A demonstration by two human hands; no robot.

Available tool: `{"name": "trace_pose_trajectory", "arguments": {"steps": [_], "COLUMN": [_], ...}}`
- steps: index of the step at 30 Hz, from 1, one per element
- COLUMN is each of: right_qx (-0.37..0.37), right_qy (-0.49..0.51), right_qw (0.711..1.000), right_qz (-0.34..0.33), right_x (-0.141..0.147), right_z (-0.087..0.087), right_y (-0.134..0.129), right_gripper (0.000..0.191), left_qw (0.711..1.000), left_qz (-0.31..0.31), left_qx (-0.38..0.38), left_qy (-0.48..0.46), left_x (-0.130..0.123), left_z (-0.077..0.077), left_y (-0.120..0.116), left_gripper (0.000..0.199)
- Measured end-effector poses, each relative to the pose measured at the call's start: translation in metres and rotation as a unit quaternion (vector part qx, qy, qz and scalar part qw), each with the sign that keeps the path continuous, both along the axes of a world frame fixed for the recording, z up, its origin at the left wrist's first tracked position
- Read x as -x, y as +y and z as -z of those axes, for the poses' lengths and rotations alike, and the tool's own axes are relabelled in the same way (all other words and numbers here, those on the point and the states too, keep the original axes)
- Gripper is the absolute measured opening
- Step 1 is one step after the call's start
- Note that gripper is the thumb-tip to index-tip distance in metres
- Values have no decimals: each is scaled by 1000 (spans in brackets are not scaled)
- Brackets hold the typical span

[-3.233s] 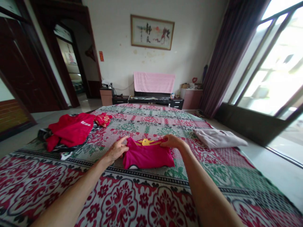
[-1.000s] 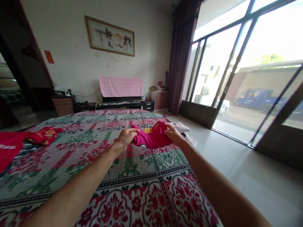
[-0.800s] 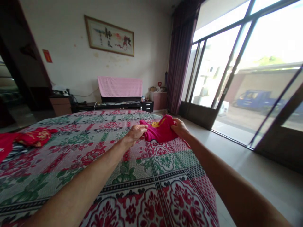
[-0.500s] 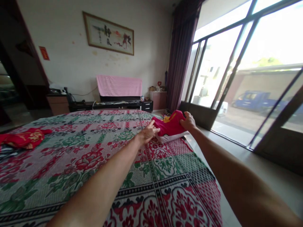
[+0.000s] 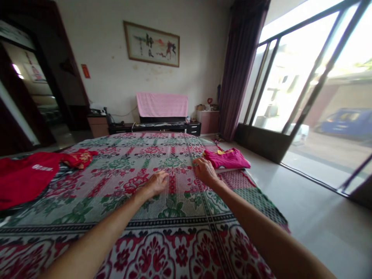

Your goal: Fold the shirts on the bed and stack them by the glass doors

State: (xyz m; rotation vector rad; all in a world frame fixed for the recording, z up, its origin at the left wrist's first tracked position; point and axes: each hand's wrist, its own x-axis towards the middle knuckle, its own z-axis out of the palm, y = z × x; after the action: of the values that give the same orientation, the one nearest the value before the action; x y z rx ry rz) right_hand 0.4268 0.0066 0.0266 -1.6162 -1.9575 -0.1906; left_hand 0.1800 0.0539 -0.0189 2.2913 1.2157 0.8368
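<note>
A folded magenta garment (image 5: 228,158) with a yellow patch lies on top of something pale at the right edge of the flowered cloth (image 5: 174,209). My right hand (image 5: 205,170) is just left of the garment, fingers bent and a little apart, holding nothing. Over the middle of the cloth is my left hand (image 5: 158,182), empty, its fingers loosely curled but apart. Red clothes (image 5: 26,174) with a small white print lie at the far left, over dark striped fabric, beside a red and gold piece (image 5: 80,158).
Beyond the cloth stands a low black cabinet (image 5: 193,129) under a pink cover (image 5: 162,104). A framed picture (image 5: 152,44) hangs on the wall. To the right are a dark curtain (image 5: 242,69), glass doors and pale floor (image 5: 302,209). A doorway is at left.
Both hands have let go of the magenta garment and moved left; it now lies flatter on the cloth. The view has turned left, showing more of the red clothes and the doorway.
</note>
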Motion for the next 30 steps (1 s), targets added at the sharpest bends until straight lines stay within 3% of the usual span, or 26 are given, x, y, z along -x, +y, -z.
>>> {"name": "trace_pose_trajectory", "arguments": {"steps": [3,7,10,13,17,20,23,25,27,30], "right_qx": [40,71,77,86,65,47,38,32,26,19], "right_qy": [-15,-18,1,16,39,67,83,86,90,99], "right_qw": [997,991,989,990,991,986,981,981,979,977], "right_qz": [-69,-114,-124,-114,-114,-147,-169,-173,-179,-187], "right_x": [50,119,165,196,207,203,199,198,198,198], "right_z": [14,25,30,35,46,52,54,55,55,58], "right_y": [2,8,14,19,23,25,27,27,28,30], "right_gripper": [34,34,32,30,26,26,26,25,25,24], "left_qw": [992,958,931,915,888,829,777,775,795,812], "left_qz": [-85,-206,-272,-303,-342,-422,-518,-545,-526,-490], "left_qx": [-45,-67,-71,-76,-149,-243,-227,-180,-150,-173], "left_qy": [78,190,234,254,270,275,276,266,262,265], "left_x": [73,164,215,249,285,320,362,388,406,410], "left_z": [2,5,6,0,-28,-53,-62,-57,-50,-42], "left_y": [-5,-18,-34,-50,-68,-76,-75,-72,-67,-62], "left_gripper": [25,32,34,29,28,39,56,56,43,34]}}
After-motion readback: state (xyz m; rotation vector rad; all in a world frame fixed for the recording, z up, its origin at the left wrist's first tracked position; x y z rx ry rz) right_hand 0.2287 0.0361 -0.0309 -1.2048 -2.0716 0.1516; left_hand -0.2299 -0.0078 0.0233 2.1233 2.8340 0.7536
